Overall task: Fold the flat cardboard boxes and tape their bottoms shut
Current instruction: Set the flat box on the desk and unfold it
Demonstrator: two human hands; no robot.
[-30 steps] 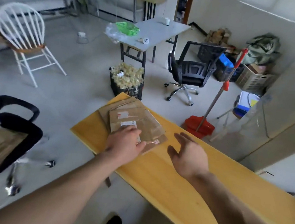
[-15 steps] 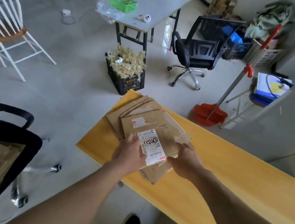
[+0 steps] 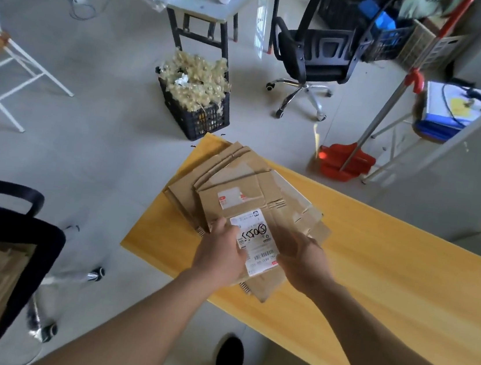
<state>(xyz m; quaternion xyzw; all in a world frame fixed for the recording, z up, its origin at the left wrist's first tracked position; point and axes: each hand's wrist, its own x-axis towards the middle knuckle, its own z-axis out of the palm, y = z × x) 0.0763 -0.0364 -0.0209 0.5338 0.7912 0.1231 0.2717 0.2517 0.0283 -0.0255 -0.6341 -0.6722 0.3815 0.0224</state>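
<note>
Both hands, left (image 3: 221,255) and right (image 3: 302,259), grip opposite sides of a flattened brown cardboard box bearing a white shipping label (image 3: 264,285). It lies over the stack of flat boxes (image 3: 233,178) just beyond them, near the yellow wooden tabletop's (image 3: 386,291) left end. Bare tabletop stretches rightward.

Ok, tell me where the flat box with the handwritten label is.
Head view, centre: the labelled flat box sits over the cardboard stack at the yellow table's left end, gripped between the left hand and right hand.
</note>
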